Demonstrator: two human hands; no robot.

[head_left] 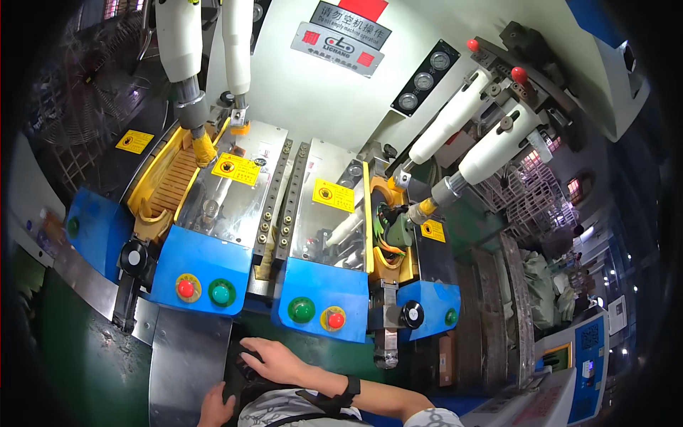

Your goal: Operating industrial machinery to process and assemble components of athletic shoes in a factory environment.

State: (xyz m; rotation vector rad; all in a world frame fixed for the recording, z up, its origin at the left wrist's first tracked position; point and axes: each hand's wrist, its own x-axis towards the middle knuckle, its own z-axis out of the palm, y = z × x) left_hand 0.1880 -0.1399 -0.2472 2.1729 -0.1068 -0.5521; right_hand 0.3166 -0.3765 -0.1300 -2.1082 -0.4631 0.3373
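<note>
My right hand (276, 362) reaches across in front of my body, its fingers curled over a dark object (245, 378) whose kind I cannot make out. Lower and to the left, my left hand (215, 408) closes against the same object's near side, partly cut off by the picture's lower edge. Before me stands a two-station press with blue front panels. Its right station (388, 265) holds what looks like a dark shoe with green and orange parts (395, 232), under a white press arm (491, 146). The left station's yellow cradle (167, 186) shows a ribbed bed.
Red and green buttons sit on both blue panels; a red button (186, 288) is at the left, another red button (334, 319) at the right. Black knobs (134, 257) stick out in front. A metal plate (188, 356) lies near my left hand. Wooden racking (491, 313) stands at the right.
</note>
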